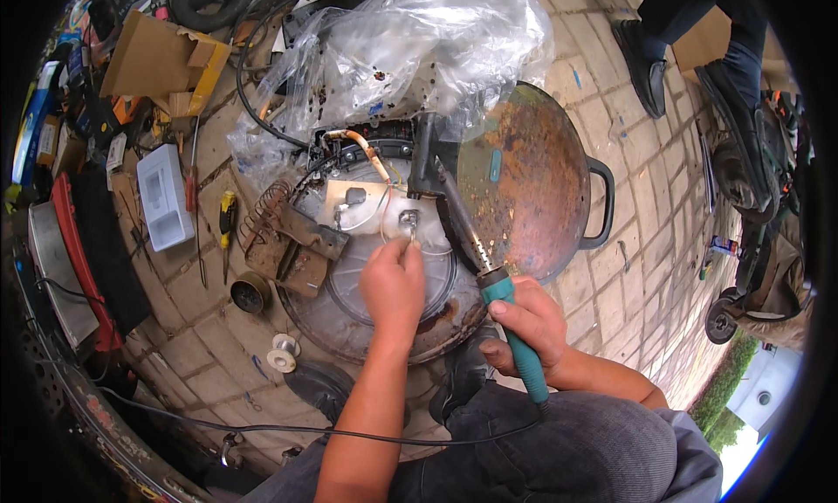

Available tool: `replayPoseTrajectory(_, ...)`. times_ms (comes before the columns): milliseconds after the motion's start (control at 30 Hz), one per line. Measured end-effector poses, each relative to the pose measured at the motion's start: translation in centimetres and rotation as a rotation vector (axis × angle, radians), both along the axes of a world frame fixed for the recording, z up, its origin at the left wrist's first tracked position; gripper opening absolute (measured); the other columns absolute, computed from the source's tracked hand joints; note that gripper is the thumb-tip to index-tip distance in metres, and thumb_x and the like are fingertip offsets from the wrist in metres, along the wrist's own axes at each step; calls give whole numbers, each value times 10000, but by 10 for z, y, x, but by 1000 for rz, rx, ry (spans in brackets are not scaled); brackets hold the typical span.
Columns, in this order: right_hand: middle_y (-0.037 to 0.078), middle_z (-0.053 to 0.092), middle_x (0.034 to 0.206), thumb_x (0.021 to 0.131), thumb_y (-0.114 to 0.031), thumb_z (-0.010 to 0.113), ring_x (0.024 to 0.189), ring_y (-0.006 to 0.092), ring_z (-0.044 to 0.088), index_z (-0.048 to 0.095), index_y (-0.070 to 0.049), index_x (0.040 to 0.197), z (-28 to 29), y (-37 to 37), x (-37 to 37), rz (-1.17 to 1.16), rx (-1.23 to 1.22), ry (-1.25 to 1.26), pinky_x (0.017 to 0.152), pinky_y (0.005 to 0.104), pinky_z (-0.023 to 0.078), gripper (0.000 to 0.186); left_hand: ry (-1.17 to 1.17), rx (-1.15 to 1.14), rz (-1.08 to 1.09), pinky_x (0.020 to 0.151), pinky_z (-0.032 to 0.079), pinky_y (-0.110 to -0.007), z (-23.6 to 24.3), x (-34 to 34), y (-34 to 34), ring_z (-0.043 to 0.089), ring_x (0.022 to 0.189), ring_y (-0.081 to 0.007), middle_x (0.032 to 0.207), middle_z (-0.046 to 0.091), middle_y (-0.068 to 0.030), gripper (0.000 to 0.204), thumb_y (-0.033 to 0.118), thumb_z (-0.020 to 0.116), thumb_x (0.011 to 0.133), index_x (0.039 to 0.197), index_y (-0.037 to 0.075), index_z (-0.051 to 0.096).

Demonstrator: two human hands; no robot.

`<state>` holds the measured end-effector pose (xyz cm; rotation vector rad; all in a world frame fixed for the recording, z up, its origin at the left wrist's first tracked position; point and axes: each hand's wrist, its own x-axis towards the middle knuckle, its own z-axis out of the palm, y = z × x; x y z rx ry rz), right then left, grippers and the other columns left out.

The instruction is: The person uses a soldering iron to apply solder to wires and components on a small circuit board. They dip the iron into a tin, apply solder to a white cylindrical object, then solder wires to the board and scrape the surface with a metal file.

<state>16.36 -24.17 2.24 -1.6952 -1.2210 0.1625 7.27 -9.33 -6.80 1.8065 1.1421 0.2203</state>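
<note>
Rusty metal fills the middle of the paved floor [611, 267]: a round appliance base [349, 315] lies flat, and just right of it a rust-brown pan lid [532, 180] with a black handle leans over its far right edge. On the base's pale centre plate sits a small metal terminal [408, 221] with thin white wires looping from it. The left hand [393, 285] is closed, fingertips pinched on that terminal. The right hand [528, 324] is wrapped around the teal grip of a soldering iron [476, 250], whose dark barrel slants far and left, its tip close beside the terminal, just right of the left hand's fingers. Crumpled clear plastic sheet [419, 49] crowds the far side. Left of the base the floor is cluttered: a coiled heating spring [266, 210], a rusty bracket [301, 258], a small round tin [249, 292], a solder spool [284, 353], a yellow-handled screwdriver [227, 219] and a white box [164, 197]. Open paving lies to the right, beyond the lid, up to another person's dark shoes [646, 66]. A black cable [262, 426] runs along the near edge across the person's lap.
</note>
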Motion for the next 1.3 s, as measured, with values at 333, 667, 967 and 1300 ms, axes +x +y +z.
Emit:
replayPoseTrajectory(333,107,560,812,856,-243,812,666,280,541,614,3,1276,0,1,2,-5,0,-9,637,409,476,525,7,-18,-3,660,494,-375,2,1,1,630,670,-259,792,671,-177,218,149,719,895,951,-62,718)
replayPoseTrajectory(667,105,554,799,848,-233,817,657,280,538,617,4,1269,0,1,2,-7,7,-8,620,408,471,523,3,-10,4,656,493,-378,1,1,0,627,667,-259,793,672,-167,214,147,726,891,952,-58,722)
replayPoseTrajectory(967,97,545,789,851,-227,814,647,272,526,615,4,1274,0,1,1,6,6,2,609,400,459,521,6,-8,1,644,487,-374,1,1,0,617,652,-245,781,666,-163,216,151,727,892,946,-58,718)
replayPoseTrajectory(1300,99,546,796,845,-223,817,651,275,529,612,5,1281,0,1,1,-3,8,-4,612,403,462,533,0,4,-2,645,488,-371,0,1,0,612,650,-236,775,663,-159,216,149,722,894,944,-61,716)
